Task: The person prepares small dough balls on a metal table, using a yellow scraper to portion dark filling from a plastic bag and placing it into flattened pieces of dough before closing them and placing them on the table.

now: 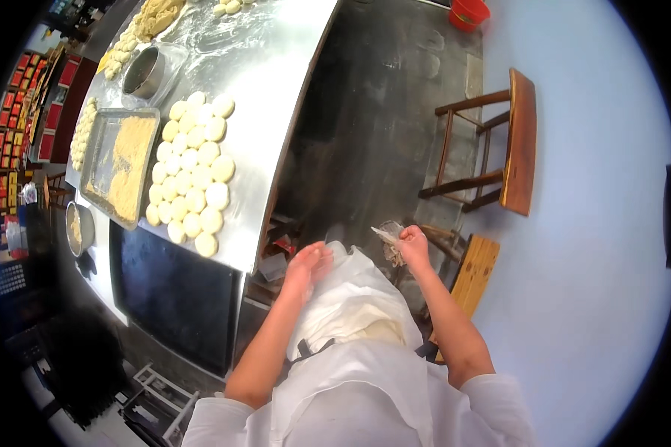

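Note:
My right hand (414, 247) pinches a crumpled piece of thin, clear plastic (390, 239), which could be a bag or a glove. It hangs beside my white apron (358, 296), over the dark floor. My left hand (311, 264) hovers near the apron's other side, close to the table corner. Motion blurs its fingers, so whether it holds anything is unclear. On the steel table (257, 128) to my left sit rows of pale, flattened dough balls (187, 173). Next to them lies a metal tray (100, 159) partly covered with light-brown crumbly filling (128, 167).
A round metal pan (143, 72) and a large dough mass (157, 19) lie farther along the table. A metal bowl (79, 229) stands past the tray. Wooden stools (520, 142) and a wooden bench (475, 274) line the pale wall; a red bucket (468, 14) is beyond.

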Tool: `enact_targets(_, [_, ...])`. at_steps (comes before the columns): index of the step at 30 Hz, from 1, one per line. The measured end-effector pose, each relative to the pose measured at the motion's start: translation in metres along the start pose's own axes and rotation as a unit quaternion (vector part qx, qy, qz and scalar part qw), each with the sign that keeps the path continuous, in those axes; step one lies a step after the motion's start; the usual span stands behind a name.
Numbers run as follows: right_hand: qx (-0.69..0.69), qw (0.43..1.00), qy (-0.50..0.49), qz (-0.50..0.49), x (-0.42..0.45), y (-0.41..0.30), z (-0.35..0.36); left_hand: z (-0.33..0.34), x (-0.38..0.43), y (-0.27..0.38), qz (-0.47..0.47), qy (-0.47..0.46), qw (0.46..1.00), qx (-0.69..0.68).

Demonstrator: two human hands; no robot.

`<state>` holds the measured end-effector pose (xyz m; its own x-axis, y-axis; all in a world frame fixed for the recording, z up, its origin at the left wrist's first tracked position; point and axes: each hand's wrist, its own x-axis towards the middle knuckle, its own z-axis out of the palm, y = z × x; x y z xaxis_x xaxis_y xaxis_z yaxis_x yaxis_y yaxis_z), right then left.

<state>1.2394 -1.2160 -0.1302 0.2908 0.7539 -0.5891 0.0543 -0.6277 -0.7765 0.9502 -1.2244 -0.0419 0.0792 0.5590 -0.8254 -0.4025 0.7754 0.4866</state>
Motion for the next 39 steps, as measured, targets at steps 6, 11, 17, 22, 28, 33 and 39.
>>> enact_targets(6, [-0.061,0.998,-0.008,0.011,0.118,-0.053,-0.055,0.077,0.118,0.040,0.008,-0.018,0.994,-0.104])
enact_targets(11, [-0.184,0.983,0.008,-0.004,0.209,-0.124,-0.100,0.138,0.205,0.087,-0.038,0.021,0.995,-0.093])
enact_targets(17, [-0.128,0.989,0.018,0.065,0.320,-0.222,-0.123,0.175,0.274,0.152,-0.042,0.068,0.991,-0.107])
enact_targets(22, [-0.247,0.963,-0.045,-0.094,0.460,-0.225,-0.157,0.187,0.327,0.192,0.039,0.072,0.944,-0.319])
enact_targets(28, [-0.506,0.823,-0.168,-0.198,0.573,-0.305,-0.120,0.192,0.421,0.222,0.168,0.086,0.697,-0.692])
enact_targets(33, [-0.406,0.872,-0.222,-0.161,0.693,-0.338,-0.159,0.228,0.504,0.250,0.166,0.093,0.593,-0.783])
enact_targets(39, [-0.444,0.828,-0.266,-0.217,0.770,-0.417,-0.121,0.240,0.562,0.252,0.179,0.140,0.521,-0.823])
